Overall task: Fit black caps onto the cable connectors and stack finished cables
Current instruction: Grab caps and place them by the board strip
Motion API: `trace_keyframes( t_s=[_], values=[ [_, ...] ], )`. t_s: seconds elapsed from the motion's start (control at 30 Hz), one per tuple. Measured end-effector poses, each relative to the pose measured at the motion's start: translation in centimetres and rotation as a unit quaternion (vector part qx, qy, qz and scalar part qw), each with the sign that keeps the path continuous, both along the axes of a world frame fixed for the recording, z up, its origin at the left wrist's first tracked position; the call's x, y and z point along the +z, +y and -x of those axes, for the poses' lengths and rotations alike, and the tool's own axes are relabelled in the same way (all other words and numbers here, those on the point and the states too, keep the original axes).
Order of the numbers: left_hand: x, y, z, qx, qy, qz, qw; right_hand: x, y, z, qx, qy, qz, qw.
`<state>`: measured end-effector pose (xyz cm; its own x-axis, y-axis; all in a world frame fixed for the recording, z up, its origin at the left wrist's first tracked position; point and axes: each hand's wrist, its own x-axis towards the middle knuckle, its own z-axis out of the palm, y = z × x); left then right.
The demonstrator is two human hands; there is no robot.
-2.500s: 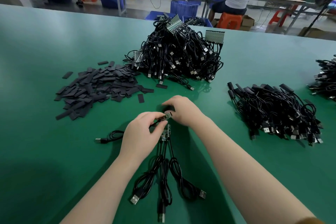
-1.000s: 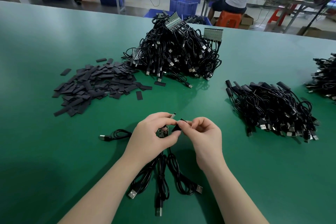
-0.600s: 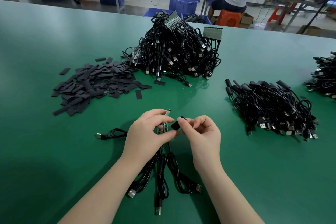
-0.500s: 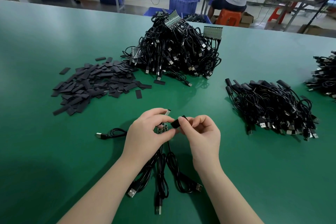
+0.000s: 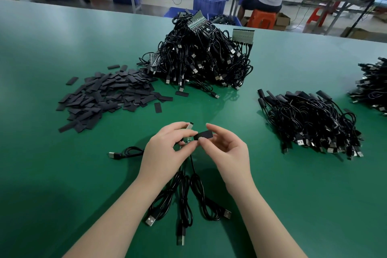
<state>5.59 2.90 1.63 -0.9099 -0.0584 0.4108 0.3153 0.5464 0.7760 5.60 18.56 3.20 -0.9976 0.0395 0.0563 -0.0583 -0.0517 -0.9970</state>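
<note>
The right hand (image 5: 225,148) now pinches the black cap (image 5: 203,135) flat and turned sideways, no more end-on as half a second earlier. The left hand (image 5: 167,148) grips the connector (image 5: 191,125) above the green table (image 5: 62,174), so I judge the fitting can begin soon

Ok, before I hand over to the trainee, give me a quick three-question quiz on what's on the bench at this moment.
1. True or false: the right hand pinches a black cap.
2. Which lies nearer the left hand: A) the pile of loose caps, B) the stack of capped cables?
3. Fill in: the left hand grips a ___ end with a small green board.

Key: 1 true; 2 A; 3 cable.
</note>
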Motion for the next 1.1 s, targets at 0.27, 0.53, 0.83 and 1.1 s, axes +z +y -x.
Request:
trace_keyframes(
  t_s=[0.27,0.53,0.83,1.1],
  values=[
    [-0.1,-0.1,0.1,-0.012,0.005,0.013,1.000,-0.1,0.5,0.4,0.022,0.019,-0.048,0.998],
    [-0.2,-0.2,0.2,-0.022,0.014,0.024,0.999,0.1,1.2,0.6,0.052,0.047,-0.087,0.994],
    [-0.2,-0.1,0.3,-0.031,0.003,0.013,0.999,0.0,1.1,0.6,0.031,0.034,-0.076,0.996],
    [-0.1,0.3,0.1,-0.030,0.008,0.002,1.000,-0.3,1.1,0.6,0.013,0.020,-0.021,0.999]
  ],
)
